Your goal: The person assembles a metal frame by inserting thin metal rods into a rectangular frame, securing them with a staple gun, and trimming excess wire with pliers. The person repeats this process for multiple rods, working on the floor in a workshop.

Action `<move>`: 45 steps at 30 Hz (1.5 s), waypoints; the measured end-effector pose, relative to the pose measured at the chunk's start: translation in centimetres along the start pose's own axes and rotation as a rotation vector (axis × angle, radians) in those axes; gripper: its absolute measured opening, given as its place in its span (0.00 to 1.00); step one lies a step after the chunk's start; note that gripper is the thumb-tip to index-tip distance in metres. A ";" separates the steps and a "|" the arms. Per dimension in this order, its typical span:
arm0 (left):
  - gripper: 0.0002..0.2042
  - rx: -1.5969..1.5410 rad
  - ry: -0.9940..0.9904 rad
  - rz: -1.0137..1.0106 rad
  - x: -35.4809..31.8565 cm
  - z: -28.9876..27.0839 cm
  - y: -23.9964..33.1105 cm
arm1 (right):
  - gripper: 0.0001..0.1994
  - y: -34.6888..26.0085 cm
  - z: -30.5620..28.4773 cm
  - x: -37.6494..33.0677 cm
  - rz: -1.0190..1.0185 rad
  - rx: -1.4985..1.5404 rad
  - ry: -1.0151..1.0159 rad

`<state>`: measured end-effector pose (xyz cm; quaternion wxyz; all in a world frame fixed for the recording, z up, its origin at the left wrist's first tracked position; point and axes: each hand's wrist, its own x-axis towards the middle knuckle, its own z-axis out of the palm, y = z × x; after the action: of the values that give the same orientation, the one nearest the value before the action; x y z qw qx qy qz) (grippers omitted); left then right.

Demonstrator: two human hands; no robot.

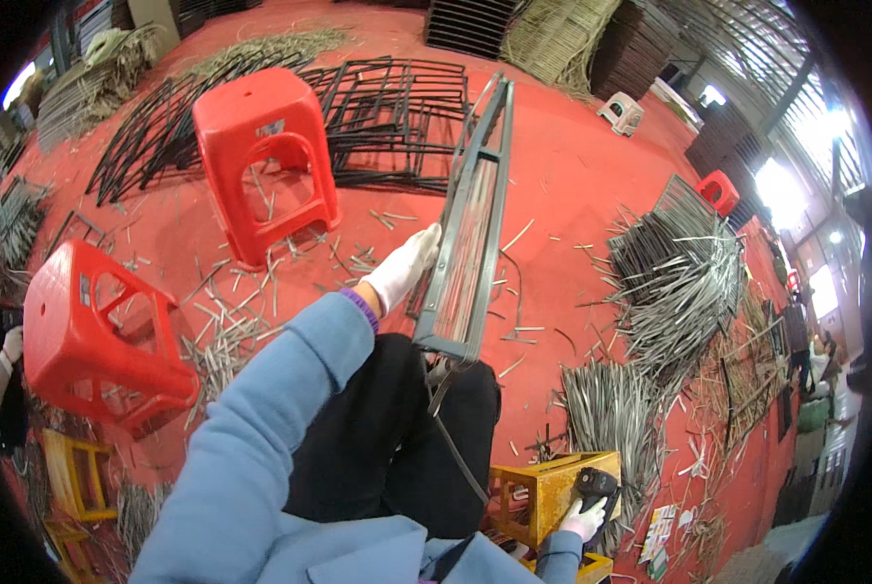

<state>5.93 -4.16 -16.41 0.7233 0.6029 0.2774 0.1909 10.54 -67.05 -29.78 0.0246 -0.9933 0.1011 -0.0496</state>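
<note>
My left hand (405,268), in a white glove, is closed round the near side of a narrow grey metal frame (499,195). The frame stands tilted up from my knees, with pale strips visible between its bars. A loose grey strip (458,456) hangs from its lower end beside my leg. At the lower right my right hand (584,521), also gloved in white, is wrapped round the handle of a black hand-held power tool (596,483). That tool rests at a yellow stool (553,487); its exact kind is not clear.
Two red plastic stools (260,97) stand ahead and left. Black metal frames (387,117) lie piled behind. Bundles of grey strips (611,419) lie on the right, a heap of frames (660,243) beyond. Strip scraps litter the red floor. Another person's gloved hand (12,344) shows far left.
</note>
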 end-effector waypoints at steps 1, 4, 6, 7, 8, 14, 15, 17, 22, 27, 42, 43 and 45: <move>0.21 -0.275 -0.061 -0.077 1.2 0.7 0.4 | 0.38 -0.2 -0.2 -0.2 -0.001 0.005 0.021; 0.14 -0.483 -0.142 -0.163 3.6 1.9 1.8 | 0.36 -1.4 -1.4 -0.8 -0.148 0.074 0.217; 0.14 -0.534 -0.211 -0.070 3.9 1.7 3.2 | 0.36 -2.7 -2.2 -1.6 -0.221 0.188 0.259; 0.14 -0.529 -0.168 -0.059 3.5 1.4 4.1 | 0.36 -3.5 -2.5 -2.1 -0.229 0.240 0.265; 0.15 -0.507 -0.075 -0.116 2.6 1.2 5.1 | 0.36 -4.3 -2.7 -2.7 -0.211 0.292 0.241; 0.16 -0.234 -0.087 0.303 -12.2 -0.6 13.5 | 0.31 -10.0 -4.3 -5.7 -0.382 0.538 0.242; 0.15 -0.221 -0.142 0.382 -15.3 -0.6 14.3 | 0.31 -11.0 -4.8 -5.8 -0.401 0.559 0.231; 0.15 -0.088 -0.087 0.314 -20.6 0.1 14.3 | 0.31 -13.1 -5.9 -6.2 -0.458 0.631 0.199; 0.13 -0.145 -0.042 0.007 -24.5 2.9 9.9 | 0.30 -17.3 -8.2 -7.4 -0.572 0.785 0.220; 0.13 -0.211 -0.070 0.072 -24.1 2.3 7.6 | 0.29 -18.9 -9.6 -9.2 -0.609 0.825 0.124; 0.11 0.458 0.124 0.839 -19.5 0.9 4.3 | 0.16 -27.1 -15.7 -20.4 -0.841 1.095 -0.897; 0.11 0.421 0.117 0.907 -19.6 0.9 4.1 | 0.18 -28.1 -15.4 -20.9 -0.798 1.127 -0.866; 0.10 0.313 0.043 0.751 -20.1 0.9 3.9 | 0.23 -29.8 -14.6 -21.3 -0.730 1.102 -0.798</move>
<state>-8.81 -16.32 -9.04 0.4970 0.7609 0.0786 0.4097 -5.80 -34.17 -15.52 0.5322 -0.7508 -0.2886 0.2641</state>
